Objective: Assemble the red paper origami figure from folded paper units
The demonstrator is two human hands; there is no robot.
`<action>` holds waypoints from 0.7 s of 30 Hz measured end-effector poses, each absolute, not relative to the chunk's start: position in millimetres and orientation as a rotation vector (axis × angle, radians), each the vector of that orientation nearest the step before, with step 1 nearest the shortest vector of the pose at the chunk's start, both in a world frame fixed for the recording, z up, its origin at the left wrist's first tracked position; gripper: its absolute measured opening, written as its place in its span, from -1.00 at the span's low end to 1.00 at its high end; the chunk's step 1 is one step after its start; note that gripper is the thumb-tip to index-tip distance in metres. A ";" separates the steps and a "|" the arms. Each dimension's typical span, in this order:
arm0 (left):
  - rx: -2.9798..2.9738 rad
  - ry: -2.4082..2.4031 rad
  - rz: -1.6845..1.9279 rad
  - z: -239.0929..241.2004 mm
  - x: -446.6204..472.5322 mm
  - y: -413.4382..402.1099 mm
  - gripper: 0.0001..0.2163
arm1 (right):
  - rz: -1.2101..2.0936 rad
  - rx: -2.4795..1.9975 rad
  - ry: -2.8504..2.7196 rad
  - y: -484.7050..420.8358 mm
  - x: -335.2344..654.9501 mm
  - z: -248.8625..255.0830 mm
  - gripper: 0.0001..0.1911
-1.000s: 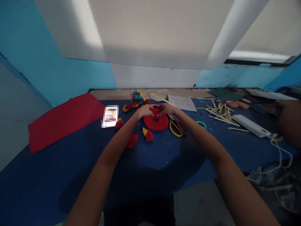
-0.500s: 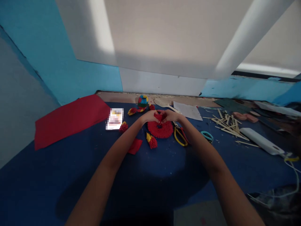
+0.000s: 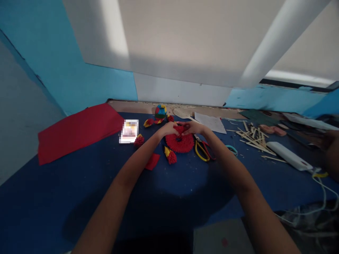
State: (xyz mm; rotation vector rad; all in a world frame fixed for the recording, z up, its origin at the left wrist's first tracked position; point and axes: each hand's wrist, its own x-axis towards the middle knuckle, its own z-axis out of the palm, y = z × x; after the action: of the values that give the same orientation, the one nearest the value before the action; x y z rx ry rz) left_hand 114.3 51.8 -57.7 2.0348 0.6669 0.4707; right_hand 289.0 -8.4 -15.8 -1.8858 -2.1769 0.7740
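Observation:
A round red folded-paper disc [image 3: 180, 142] with a dark hole in its middle lies on the dark blue table [image 3: 79, 183]. My left hand [image 3: 167, 129] and my right hand [image 3: 192, 127] meet at its far rim, fingers pinched together on the red paper there. A small red and yellow folded piece [image 3: 170, 155] lies just in front of the disc, and a flat red scrap [image 3: 152, 161] lies to its left. Yellow-handled scissors [image 3: 201, 150] rest beside my right wrist.
A large red paper sheet [image 3: 76, 130] lies at the left. A blurred card [image 3: 129, 131], a multicoloured paper ball [image 3: 160, 111], white paper [image 3: 210, 122], wooden sticks [image 3: 254, 139], a white power bank [image 3: 287, 156] with cable and another person's hand [image 3: 331, 148] sit further out.
My hands have stayed at the disc's far rim, with the fingers working slightly on the red paper. The camera has shifted a little, and another person's hand appears at the right edge again.

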 end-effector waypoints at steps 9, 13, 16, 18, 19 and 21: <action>2.018 0.633 0.474 -44.6 111.6 46.5 -0.80 | 0.806 -1.948 -2.190 -6.8 286.8 -22.6 -0.70; 2.006 0.710 0.459 -51.1 112.5 50.1 -0.78 | 0.675 -2.061 -2.225 -4.2 271.9 -19.3 -0.64; 1.986 0.752 0.431 -54.6 111.6 51.7 -0.88 | 0.410 -2.168 -2.244 -7.5 262.3 -15.7 -0.26; 1.973 0.777 0.418 -55.1 111.3 52.3 -0.89 | 0.382 -2.141 -2.242 -11.1 262.7 -14.6 -0.13; 1.972 0.782 0.412 -54.9 111.3 52.5 -0.89 | 0.443 -2.095 -2.233 -12.7 265.7 -14.9 -0.13; 1.980 0.812 0.417 -54.0 111.6 52.5 -0.88 | 0.646 -1.956 -2.189 -14.7 275.7 -17.1 -0.22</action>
State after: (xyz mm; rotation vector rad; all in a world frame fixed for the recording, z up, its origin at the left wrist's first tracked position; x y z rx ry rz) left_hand 111.6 52.5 -54.0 1.9795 0.8124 0.4172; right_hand 275.7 -14.7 -17.1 -1.9560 -2.1885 0.6457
